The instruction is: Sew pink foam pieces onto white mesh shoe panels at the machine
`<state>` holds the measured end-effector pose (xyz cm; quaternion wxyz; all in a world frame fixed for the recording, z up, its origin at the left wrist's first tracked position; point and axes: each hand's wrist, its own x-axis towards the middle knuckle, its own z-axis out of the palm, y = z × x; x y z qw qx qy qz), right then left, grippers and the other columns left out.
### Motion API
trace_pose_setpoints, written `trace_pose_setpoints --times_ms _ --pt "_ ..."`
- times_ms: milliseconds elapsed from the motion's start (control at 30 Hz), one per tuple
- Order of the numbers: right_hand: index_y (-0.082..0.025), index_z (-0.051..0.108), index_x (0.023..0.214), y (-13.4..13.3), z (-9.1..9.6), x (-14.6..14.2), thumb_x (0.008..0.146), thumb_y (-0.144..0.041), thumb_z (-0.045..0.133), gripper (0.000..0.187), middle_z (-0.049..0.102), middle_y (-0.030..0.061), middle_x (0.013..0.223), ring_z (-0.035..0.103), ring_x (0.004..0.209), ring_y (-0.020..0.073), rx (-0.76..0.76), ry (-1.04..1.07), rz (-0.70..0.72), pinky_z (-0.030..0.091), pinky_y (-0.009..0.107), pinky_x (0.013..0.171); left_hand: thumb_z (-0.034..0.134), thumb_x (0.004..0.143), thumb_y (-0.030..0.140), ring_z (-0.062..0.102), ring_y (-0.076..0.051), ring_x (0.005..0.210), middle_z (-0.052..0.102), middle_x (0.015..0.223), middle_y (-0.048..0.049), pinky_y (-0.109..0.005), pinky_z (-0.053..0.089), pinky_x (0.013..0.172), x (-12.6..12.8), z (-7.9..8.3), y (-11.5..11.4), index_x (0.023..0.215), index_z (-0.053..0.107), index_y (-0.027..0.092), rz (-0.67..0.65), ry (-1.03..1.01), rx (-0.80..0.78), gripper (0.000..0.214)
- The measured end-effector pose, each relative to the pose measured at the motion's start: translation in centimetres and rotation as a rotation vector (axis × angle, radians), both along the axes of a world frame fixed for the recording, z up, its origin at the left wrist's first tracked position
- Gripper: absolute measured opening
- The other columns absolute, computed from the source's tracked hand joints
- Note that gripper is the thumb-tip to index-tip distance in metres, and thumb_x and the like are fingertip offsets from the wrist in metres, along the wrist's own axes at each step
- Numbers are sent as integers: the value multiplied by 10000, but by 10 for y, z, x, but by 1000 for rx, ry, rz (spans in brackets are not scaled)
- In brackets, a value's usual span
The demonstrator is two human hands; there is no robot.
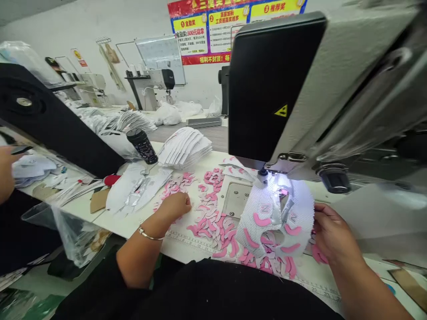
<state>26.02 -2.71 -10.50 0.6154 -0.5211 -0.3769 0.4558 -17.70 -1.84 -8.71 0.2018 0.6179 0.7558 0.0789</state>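
Note:
A white mesh shoe upper with pink curved patches and "N" marks lies under the lit needle area of the sewing machine. At its right edge, my right hand pinches the fabric between thumb and fingers. My left hand rests low over the table among loose pink curved pieces, its fingers curled together. Whatever those fingers hold, if anything, is hidden. More pink pieces lie in front of the upper and beside the metal needle plate.
A stack of white uppers, a dark tumbler and a flat white upper are to the left. Another machine's black arm slants across the left side. A co-worker's hand is at the far left edge.

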Motion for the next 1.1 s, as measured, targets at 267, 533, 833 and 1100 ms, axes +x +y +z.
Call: trace_pose_setpoints --times_ms 267,533,833,1100 --pt "-221 684 840 -18 25 8 752 -295 688 115 671 8 850 603 821 158 209 -211 -183 477 287 762 537 852 347 606 -189 668 668 760 -12 -288 397 595 38 49 -10 876 581 222 -74 41 295 135" --pt "-203 515 720 -66 114 -67 934 -402 541 293 509 -45 671 444 611 96 320 -771 641 329 221 555 535 907 98 662 -172 776 726 844 -38 -292 528 737 137 105 -65 984 624 178 -1122 -72 1070 142" --pt "-195 480 679 -58 110 -74 899 -363 576 293 473 -66 631 420 601 82 187 -774 710 292 205 533 518 895 38 598 -168 672 683 742 -45 -321 527 640 158 107 -64 908 613 152 -1239 -77 1113 150" --pt "-195 469 680 -51 118 -68 929 -264 507 261 466 -57 626 408 574 79 536 -873 717 306 221 551 674 861 250 648 -129 722 697 829 3 -232 519 636 152 102 -58 998 611 228 -865 -423 650 152"
